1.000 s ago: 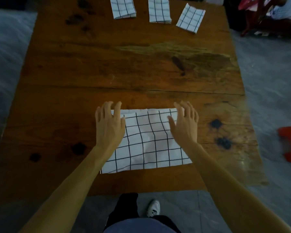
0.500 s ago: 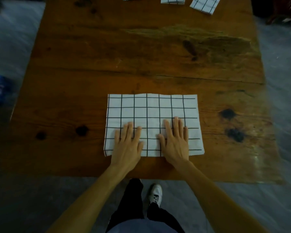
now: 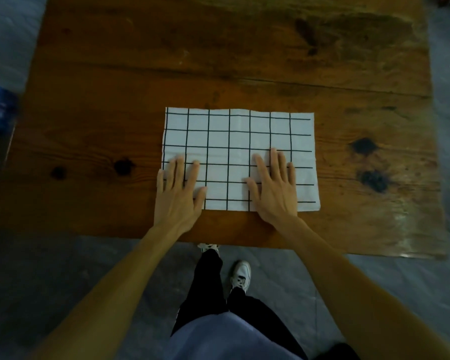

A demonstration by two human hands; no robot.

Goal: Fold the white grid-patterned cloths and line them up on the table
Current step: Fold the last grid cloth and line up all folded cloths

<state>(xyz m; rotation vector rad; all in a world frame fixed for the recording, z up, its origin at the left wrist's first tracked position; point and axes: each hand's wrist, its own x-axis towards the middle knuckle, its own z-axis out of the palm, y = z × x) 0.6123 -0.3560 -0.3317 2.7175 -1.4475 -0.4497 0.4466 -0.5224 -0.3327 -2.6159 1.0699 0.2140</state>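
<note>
**Grid cloth, flat, under two hands**

Left hand [image 3: 178,197] and right hand [image 3: 276,188]: laid flat with fingers spread, pressed on the near half of the white grid-patterned cloth [image 3: 238,141]. Cloth is spread near the front edge of the wooden table [image 3: 115,74].

left hand [image 3: 178,196] slid to cloth [image 3: 239,141] left edge | right hand [image 3: 276,189] shifted right

Dim, bluish light; glare on table [image 3: 413,245] near-right edge; edges blurred and warped by wide-angle lens; white cloth [image 3: 234,141] brightest, fairly sharp.
</note>
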